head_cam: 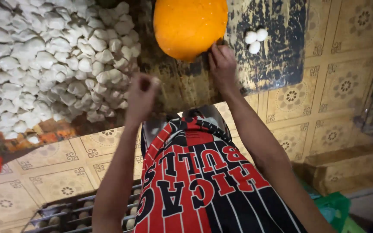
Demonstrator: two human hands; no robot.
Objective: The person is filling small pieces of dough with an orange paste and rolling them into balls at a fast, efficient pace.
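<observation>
Striped red-and-black clothing (203, 181) filled the near view. At twelve o'clock the right hand (222, 64) was pinched into the orange dough mass's (190, 26) lower edge; soft, heavy, tearable stuff, judged best gripped there. The left hand (141, 97) was curled round a small white piece (156, 80).

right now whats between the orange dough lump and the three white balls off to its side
In the head view, only bare, worn dark board lies between the orange dough lump and the three white balls; nothing else sits there.
</observation>
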